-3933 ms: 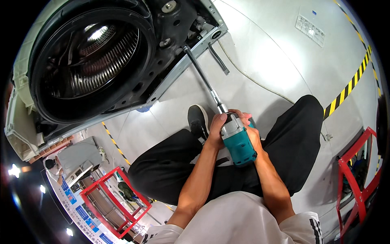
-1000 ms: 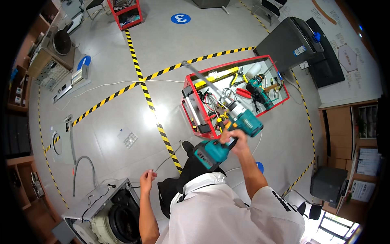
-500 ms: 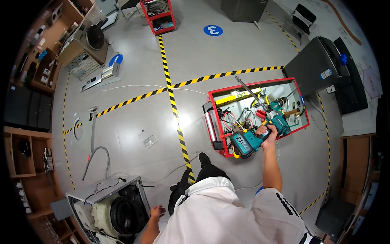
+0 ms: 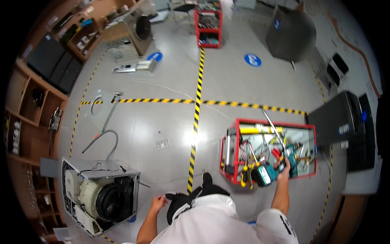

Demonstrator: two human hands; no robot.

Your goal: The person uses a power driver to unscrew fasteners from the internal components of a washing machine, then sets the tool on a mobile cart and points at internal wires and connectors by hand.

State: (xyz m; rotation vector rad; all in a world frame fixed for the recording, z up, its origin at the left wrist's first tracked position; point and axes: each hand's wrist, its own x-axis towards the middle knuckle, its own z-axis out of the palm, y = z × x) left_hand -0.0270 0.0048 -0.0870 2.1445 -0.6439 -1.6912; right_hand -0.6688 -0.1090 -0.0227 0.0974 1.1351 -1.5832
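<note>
My right hand [image 4: 283, 166] is closed round the grip of a teal and black cordless drill [image 4: 266, 174], its battery end toward me. The drill is over the near side of a red-rimmed tool box [image 4: 239, 154] on the floor. Up and to the left from beside the drill slants a long metal rod [image 4: 273, 124]; whether it is fixed to the drill I cannot tell. Yellow-handled screwdrivers [image 4: 245, 175] and a yellow spirit level [image 4: 254, 130] lie in the box. My left hand [image 4: 159, 202] hangs with nothing in it, its fingers loosely apart, near an opened washing machine [image 4: 101, 175].
Yellow-black tape [image 4: 195, 136] divides the floor. A round-holed metal panel [image 4: 101, 112], a grey hose [image 4: 117, 142] and a small clear bag [image 4: 162, 144] lie on the left. A dark cabinet [image 4: 331, 120] stands beyond the tool box, and a red tool cart [image 4: 209, 30] farther off.
My view has swung, so the room sits lower and the washing machine shows more fully. My right hand still grips the drill, now lower over the box. My left hand has risen slightly.
</note>
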